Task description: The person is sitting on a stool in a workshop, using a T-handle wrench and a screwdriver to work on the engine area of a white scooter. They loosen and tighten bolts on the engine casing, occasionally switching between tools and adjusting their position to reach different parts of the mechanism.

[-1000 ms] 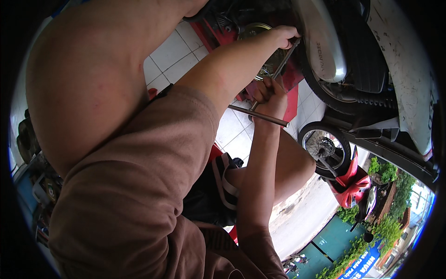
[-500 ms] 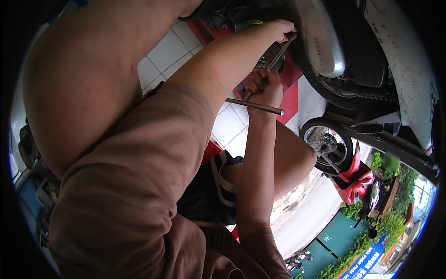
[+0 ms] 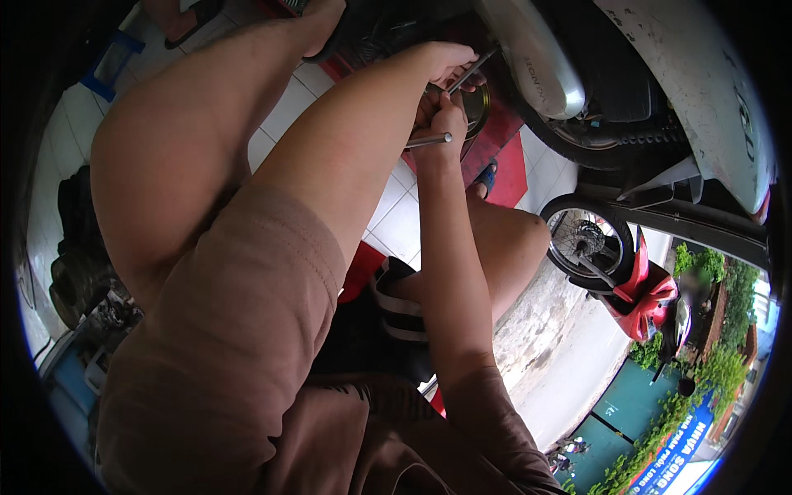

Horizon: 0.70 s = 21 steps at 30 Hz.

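Observation:
A metal T-handle wrench (image 3: 430, 140) slants up and away toward a motorbike's silver exhaust (image 3: 549, 78). My right hand (image 3: 444, 120) is closed around it where the crossbar meets the shaft, one bar end sticking out past the wrist. Farther up, my left hand (image 3: 452, 64) has its fingers curled at the shaft, close to the right hand. The far tip lies by the dark underside of the motorbike, and I cannot tell whether it sits on a fastener. Beneath the hands is a round dish (image 3: 485, 115) with a gold-coloured rim, partly hidden.
A red platform (image 3: 510, 169) lies under the dish on white floor tiles (image 3: 399, 224). The motorbike's rear tyre (image 3: 569, 153) is at the right. Beyond stands a red motorbike (image 3: 643, 301). At upper left are a blue stool (image 3: 111, 66) and another person's sandalled foot (image 3: 183, 29).
Both hands and the wrench sit farther left in view, and the hands are closer together. The whole view has shifted, bringing the stool and the other person's foot into sight.

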### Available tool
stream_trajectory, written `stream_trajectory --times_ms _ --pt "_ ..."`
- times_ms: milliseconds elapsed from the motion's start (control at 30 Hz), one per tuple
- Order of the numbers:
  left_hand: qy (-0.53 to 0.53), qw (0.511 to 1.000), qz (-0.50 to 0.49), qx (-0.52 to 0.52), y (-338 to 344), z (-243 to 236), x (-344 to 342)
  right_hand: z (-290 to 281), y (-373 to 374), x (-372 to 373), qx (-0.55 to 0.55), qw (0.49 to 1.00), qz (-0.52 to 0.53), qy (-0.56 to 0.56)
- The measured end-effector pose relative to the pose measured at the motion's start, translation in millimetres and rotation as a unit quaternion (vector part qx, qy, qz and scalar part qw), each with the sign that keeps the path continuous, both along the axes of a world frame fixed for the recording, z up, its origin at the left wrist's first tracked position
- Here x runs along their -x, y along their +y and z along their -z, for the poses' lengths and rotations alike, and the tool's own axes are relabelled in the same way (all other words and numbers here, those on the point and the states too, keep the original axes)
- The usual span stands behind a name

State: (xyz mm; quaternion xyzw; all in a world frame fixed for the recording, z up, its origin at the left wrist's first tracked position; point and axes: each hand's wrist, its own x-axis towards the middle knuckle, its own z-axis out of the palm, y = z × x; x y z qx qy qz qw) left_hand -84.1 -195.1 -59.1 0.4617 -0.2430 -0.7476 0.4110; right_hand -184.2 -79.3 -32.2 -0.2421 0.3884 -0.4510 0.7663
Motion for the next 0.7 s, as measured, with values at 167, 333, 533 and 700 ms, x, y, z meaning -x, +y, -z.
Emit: stream_trajectory --times_ms 167,333,533,700 --pt "-0.153 0.984 0.091 -0.016 52 -35 -6 15 -10 1 0.013 1.0 0.005 0.009" --pt "-0.31 0.951 0.021 0.005 41 -43 -4 10 -9 9 -0.058 0.986 -0.157 0.0" --pt "-0.333 0.943 0.014 -0.022 31 -36 -1 -22 14 42 -0.005 0.893 -0.381 0.239" --pt "-0.439 0.898 -0.034 0.017 48 -39 6 -8 11 42 0.002 0.891 -0.412 0.193"
